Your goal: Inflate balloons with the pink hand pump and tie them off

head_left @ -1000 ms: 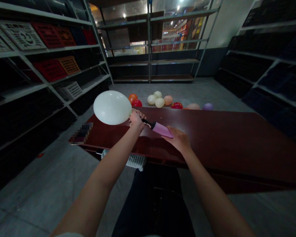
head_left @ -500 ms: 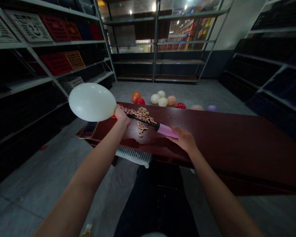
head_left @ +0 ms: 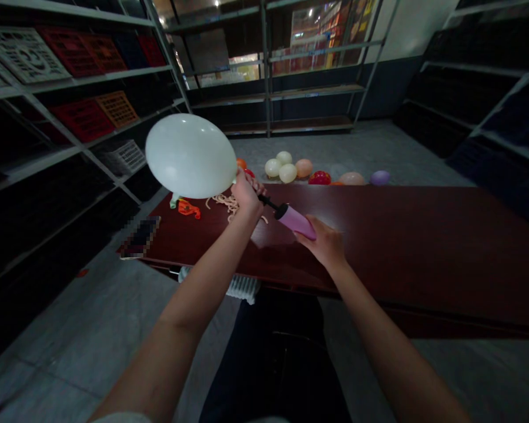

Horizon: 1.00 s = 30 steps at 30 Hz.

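A large, pale white balloon (head_left: 190,155) hangs in the air at the left. My left hand (head_left: 247,192) is closed around its neck and the end of a balloon pump. A short stretch of the pump's black rod (head_left: 268,202) shows between my hands. My right hand (head_left: 328,242) is wrapped round the pump's pink barrel (head_left: 297,222), with the black collar towards my left hand. Below and behind my left hand, a pile of beige, uninflated long balloons (head_left: 226,202) lies on the dark red table (head_left: 401,247), partly hidden. Orange uninflated balloons (head_left: 188,208) lie to their left.
Inflated white balloons (head_left: 286,172), a peach balloon (head_left: 304,168), a red one (head_left: 320,177) and a purple one (head_left: 379,177) lie beyond the table's far edge. A blurred-out flat object (head_left: 140,238) rests at the table's left end. Shelves with crates (head_left: 86,120) stand left.
My hands have come closer together, and less of the black rod shows between them. The balloon and my left hand have moved right and up in the view, which has also shifted.
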Each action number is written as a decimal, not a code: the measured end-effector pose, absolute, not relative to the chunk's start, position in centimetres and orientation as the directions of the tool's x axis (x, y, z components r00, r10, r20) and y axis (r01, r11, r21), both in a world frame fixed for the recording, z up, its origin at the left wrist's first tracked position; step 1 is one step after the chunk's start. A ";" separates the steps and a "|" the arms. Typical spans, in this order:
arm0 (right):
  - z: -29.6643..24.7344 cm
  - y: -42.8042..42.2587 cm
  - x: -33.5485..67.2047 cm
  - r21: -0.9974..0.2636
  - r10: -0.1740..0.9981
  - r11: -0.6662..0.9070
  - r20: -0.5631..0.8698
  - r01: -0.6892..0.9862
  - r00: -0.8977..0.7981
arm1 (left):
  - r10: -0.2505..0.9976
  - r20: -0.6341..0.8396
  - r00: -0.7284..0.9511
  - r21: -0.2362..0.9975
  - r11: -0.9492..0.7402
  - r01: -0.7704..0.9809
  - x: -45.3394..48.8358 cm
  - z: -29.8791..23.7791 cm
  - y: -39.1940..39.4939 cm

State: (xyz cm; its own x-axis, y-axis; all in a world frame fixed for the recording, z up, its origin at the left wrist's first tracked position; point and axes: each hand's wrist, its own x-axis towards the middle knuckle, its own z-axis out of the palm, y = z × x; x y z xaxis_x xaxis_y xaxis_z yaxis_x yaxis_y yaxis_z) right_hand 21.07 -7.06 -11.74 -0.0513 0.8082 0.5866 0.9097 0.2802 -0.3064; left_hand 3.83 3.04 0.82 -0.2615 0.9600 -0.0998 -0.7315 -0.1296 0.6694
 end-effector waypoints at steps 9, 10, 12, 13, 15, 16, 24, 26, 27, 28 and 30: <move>-11.7 -7.0 20.5 -0.325 0.837 0.202 0.547 0.924 0.010 | 0.974 -0.177 -0.144 0.672 0.013 -0.740 6.4 -1.0 2.9; -11.6 -7.0 20.3 -0.319 0.838 0.215 0.545 0.923 -0.007 | 0.968 -0.198 -0.152 0.669 0.020 -0.743 5.7 -1.1 3.0; -11.5 -7.2 20.1 -0.302 0.840 0.243 0.541 0.922 -0.044 | 0.960 -0.225 -0.170 0.669 0.025 -0.743 4.4 -1.5 3.0; -11.5 -7.3 20.0 -0.292 0.840 0.254 0.539 0.922 -0.061 | 0.957 -0.230 -0.178 0.670 0.023 -0.742 3.8 -1.7 3.0; -11.3 -7.5 19.9 -0.269 0.842 0.276 0.531 0.923 -0.097 | 0.955 -0.226 -0.192 0.667 0.008 -0.745 2.7 -2.1 2.9; -11.3 -7.5 19.9 -0.257 0.843 0.285 0.527 0.923 -0.114 | 0.956 -0.221 -0.192 0.661 0.002 -0.750 2.1 -2.2 2.9; -11.7 -7.7 20.0 -0.157 0.826 0.366 0.509 0.917 -0.242 | 0.930 -0.241 -0.278 0.603 -0.081 -0.793 -4.2 -0.7 2.0; -11.7 -7.8 20.0 -0.125 0.823 0.375 0.501 0.918 -0.268 | 0.921 -0.249 -0.301 0.603 -0.095 -0.792 -6.3 -0.5 2.0; -11.6 -7.8 20.0 -0.112 0.822 0.376 0.499 0.920 -0.276 | 0.914 -0.252 -0.317 0.603 -0.108 -0.790 -7.3 -0.4 2.1; -11.5 -7.9 20.0 -0.102 0.820 0.378 0.499 0.920 -0.282 | 0.909 -0.254 -0.332 0.604 -0.119 -0.788 -8.2 -0.4 2.2; -11.4 -8.0 19.9 -0.091 0.812 0.385 0.506 0.918 -0.290 | 0.897 -0.259 -0.357 0.607 -0.137 -0.783 -9.5 -0.3 2.4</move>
State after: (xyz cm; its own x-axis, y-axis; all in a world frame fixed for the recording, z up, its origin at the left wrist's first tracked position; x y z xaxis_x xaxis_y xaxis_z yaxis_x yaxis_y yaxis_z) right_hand 19.88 -7.96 -11.42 -0.2905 0.8123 0.5057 0.9183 0.3851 -0.0911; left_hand -9.48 2.40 -0.25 -0.3572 0.8975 -0.2588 -0.7829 -0.1366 0.6070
